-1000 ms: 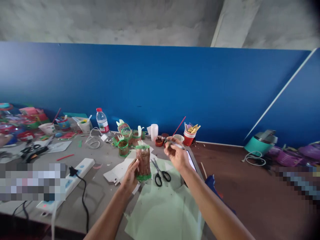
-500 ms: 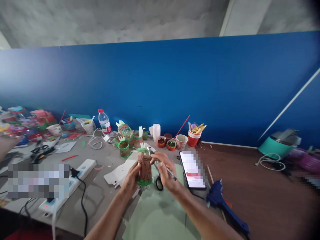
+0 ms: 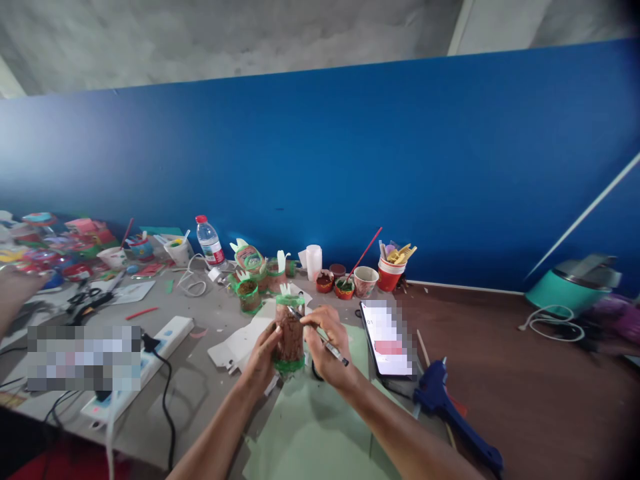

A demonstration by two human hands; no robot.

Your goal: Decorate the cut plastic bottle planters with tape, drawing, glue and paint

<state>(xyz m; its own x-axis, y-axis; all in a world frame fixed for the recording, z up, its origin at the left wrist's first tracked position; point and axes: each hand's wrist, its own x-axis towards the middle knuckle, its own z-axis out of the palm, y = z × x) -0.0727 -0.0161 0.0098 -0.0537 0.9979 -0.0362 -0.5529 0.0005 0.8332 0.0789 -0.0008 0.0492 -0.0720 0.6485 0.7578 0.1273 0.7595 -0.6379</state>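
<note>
My left hand (image 3: 263, 353) is closed round the left side of a brown cylinder (image 3: 289, 337) with green bands at top and bottom and pale pointed pieces at its rim. In my right hand (image 3: 327, 340) is a slim pen (image 3: 334, 352), gripped between thumb and fingers. Its tip meets or nearly meets the upper front of the cylinder; I cannot tell which. Under the hands lies a pale green sheet (image 3: 320, 420). White cut paper (image 3: 230, 347) is to the left, and black-handled scissors are mostly hidden behind my right hand.
Behind stand similar brown-and-green pieces (image 3: 249, 297), paint cups (image 3: 345, 288) and a water bottle (image 3: 209, 241). A phone (image 3: 385, 340) and a blue glue gun (image 3: 453, 410) lie to the right. A power strip (image 3: 175, 333) is on the left; another person's arm (image 3: 17, 293) enters there.
My right hand has shifted the pen so its tip is up at the cylinder's upper front. My left hand keeps its hold. The view has turned slightly.
</note>
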